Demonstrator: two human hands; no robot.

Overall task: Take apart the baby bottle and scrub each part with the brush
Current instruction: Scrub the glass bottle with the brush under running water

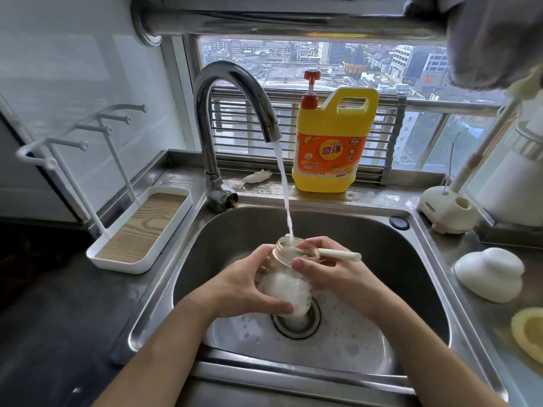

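The clear baby bottle body (286,282), without its top, is tilted over the sink drain and full of white foam. My left hand (244,286) grips its lower half from the left. My right hand (332,271) holds the white brush handle (342,255), which pokes out of the bottle's mouth to the right; the brush head is hidden inside the foam. Water from the tap (235,92) runs in a thin stream into the open mouth.
The steel sink (382,251) has soapy water around the drain (296,324). A yellow detergent jug (335,139) stands on the back ledge. A white drying rack (138,230) sits left. A white dome cap (489,274), a brush stand (448,211) and a yellow sponge (529,333) lie right.
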